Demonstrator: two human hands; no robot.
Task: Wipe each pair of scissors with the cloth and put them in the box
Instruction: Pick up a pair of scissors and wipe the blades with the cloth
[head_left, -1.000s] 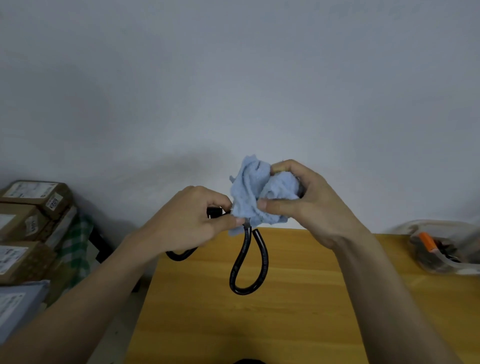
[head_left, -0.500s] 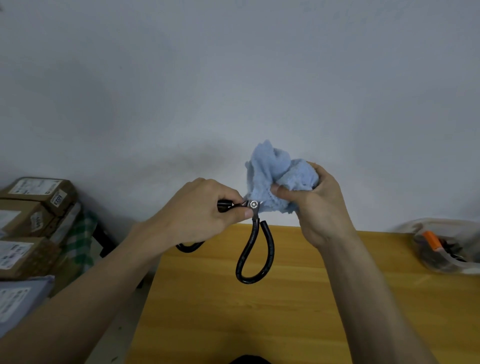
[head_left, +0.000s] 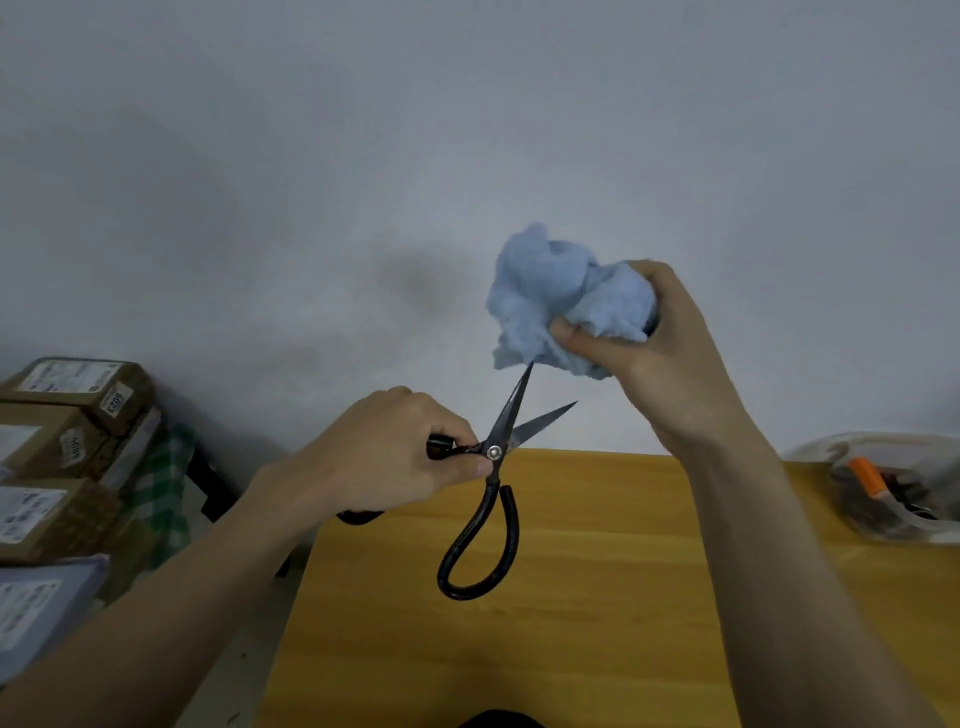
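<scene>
My left hand (head_left: 395, 457) grips black scissors (head_left: 493, 499) near the pivot and one handle, above the far edge of the wooden table (head_left: 597, 597). Their blades are parted and point up and to the right. One black loop handle hangs down free; the other is mostly hidden behind my left hand. My right hand (head_left: 660, 343) holds a crumpled light blue cloth (head_left: 556, 296) above the blades. The upper blade tip just touches the cloth's lower edge.
A clear plastic container (head_left: 893, 488) with an orange-handled tool and dark items sits at the table's right edge. Stacked cardboard boxes (head_left: 62, 457) and a green checked cloth (head_left: 166, 493) stand left of the table. A plain grey wall is behind.
My right hand has drawn the cloth up and to the right off the blades, which are now bare and parted. My left hand still holds the scissors and sits a little lower.
</scene>
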